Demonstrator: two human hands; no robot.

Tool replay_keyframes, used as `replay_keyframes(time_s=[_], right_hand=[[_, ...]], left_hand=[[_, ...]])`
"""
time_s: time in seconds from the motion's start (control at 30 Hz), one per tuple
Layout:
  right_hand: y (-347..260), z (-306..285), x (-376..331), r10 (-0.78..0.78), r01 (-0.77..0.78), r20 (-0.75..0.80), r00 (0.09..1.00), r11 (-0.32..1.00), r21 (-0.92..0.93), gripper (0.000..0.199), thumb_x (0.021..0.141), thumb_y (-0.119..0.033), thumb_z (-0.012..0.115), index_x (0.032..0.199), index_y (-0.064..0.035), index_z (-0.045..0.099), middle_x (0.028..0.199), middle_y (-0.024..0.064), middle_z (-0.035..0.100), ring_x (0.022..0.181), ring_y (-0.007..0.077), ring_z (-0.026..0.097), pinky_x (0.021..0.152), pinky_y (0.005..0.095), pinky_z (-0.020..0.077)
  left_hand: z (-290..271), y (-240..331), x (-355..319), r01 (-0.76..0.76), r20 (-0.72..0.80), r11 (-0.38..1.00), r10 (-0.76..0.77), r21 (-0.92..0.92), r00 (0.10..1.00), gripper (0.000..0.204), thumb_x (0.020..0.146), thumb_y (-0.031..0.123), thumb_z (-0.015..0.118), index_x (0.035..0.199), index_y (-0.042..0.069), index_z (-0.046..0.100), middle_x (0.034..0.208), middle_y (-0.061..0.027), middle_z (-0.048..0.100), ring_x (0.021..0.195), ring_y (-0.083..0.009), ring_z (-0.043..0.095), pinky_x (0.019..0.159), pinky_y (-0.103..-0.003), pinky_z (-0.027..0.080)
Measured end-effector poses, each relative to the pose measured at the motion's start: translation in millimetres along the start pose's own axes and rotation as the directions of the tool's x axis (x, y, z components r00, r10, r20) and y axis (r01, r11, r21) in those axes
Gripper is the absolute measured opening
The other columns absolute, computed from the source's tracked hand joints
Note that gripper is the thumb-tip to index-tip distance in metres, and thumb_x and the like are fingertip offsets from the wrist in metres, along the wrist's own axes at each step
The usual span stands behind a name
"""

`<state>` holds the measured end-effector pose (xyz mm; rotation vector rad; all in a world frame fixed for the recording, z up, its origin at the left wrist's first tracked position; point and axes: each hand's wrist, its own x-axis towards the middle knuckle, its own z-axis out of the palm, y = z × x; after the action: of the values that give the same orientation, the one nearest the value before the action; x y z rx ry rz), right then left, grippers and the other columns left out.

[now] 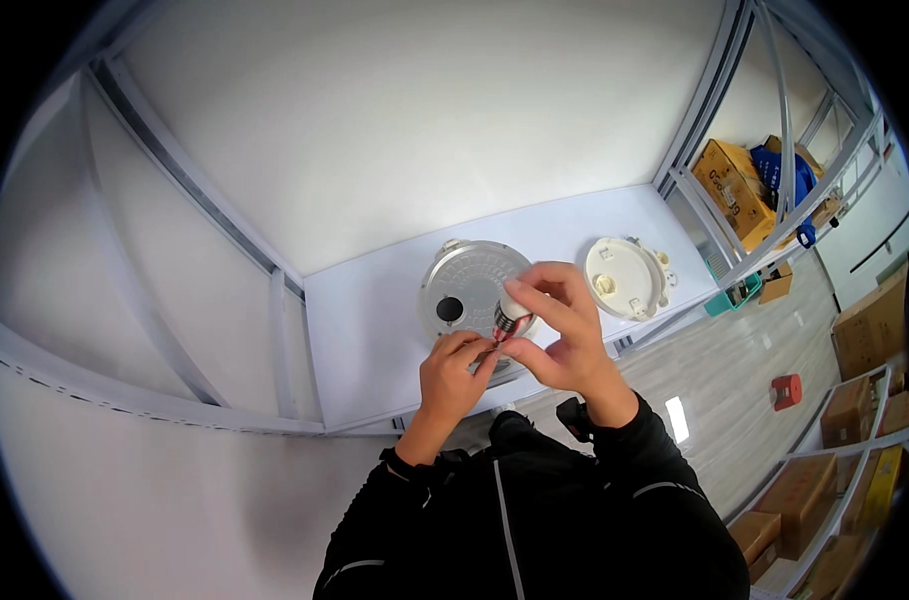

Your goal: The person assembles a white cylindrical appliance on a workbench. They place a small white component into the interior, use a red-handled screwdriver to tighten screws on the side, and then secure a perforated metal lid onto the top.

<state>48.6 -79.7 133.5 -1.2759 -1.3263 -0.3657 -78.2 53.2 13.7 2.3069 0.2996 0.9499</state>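
My right hand (pixel 564 335) is closed around a short screwdriver-like tool (pixel 511 316) with a pale top, a dark band and a red lower part. The tool tilts with its red end down toward my left hand (pixel 452 375), whose fingers are pinched together at that end. Whatever small piece lies between those fingertips is too small and covered to make out. Just beyond both hands rests a round grey disc-shaped part (pixel 479 265) with a pale rim and a dark round spot at its lower left. My hands hide its near right side.
A round white plastic cover (pixel 639 275) lies on the white table (pixel 359 340) to the right. Cartons (pixel 734 190) fill a rack at the far right. A red stool-like object (pixel 786 392) stands on the floor, near shelves holding brown boxes (pixel 799 495).
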Motion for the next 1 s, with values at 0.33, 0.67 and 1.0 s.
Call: replay_keyframes(time_s=[0.33,0.67,1.0], right_hand=[[9,-8,-19,0.182,-0.163,0.139,0.973,0.977,-0.135,0.057,0.086,-0.012,0.088,0.140,-0.0064,0.072,0.145,0.0213,0.057,0.116,0.0354,0.069,0.100,0.0436,0.0563],[1,-6,-2,0.087,-0.085,0.155,0.984,0.996,-0.015,0.059,0.091,-0.017,0.083,0.146,-0.0040,0.065,0.123,0.0171,0.065,0.101,0.0309,0.066,0.093,0.0408,0.0547],[-6,8,1,0.171,-0.176,0.061,0.983,0.980,0.091,0.054,0.084,-0.013,0.088,0.136,-0.0080,0.074,0.110,0.0127,0.065,0.096,0.0265,0.066,0.087,0.0359,0.0571]], left_hand=[[-3,4,2,0.006,0.002,1.000,-0.006,0.004,1.000,0.014,0.082,0.016,0.088,0.095,0.012,0.082,0.098,-0.0001,0.074,0.087,-0.0236,0.072,0.072,-0.037,0.059],[-2,2,2,-0.007,-0.017,1.000,0.007,-0.003,1.000,0.014,0.082,0.015,0.088,0.094,0.012,0.082,0.097,0.0009,0.075,0.085,-0.0227,0.072,0.070,-0.036,0.058],[-2,0,2,-0.006,-0.010,1.000,0.005,-0.023,1.000,0.014,0.081,0.014,0.088,0.093,0.012,0.082,0.097,0.0001,0.075,0.086,-0.0237,0.072,0.071,-0.037,0.059]])
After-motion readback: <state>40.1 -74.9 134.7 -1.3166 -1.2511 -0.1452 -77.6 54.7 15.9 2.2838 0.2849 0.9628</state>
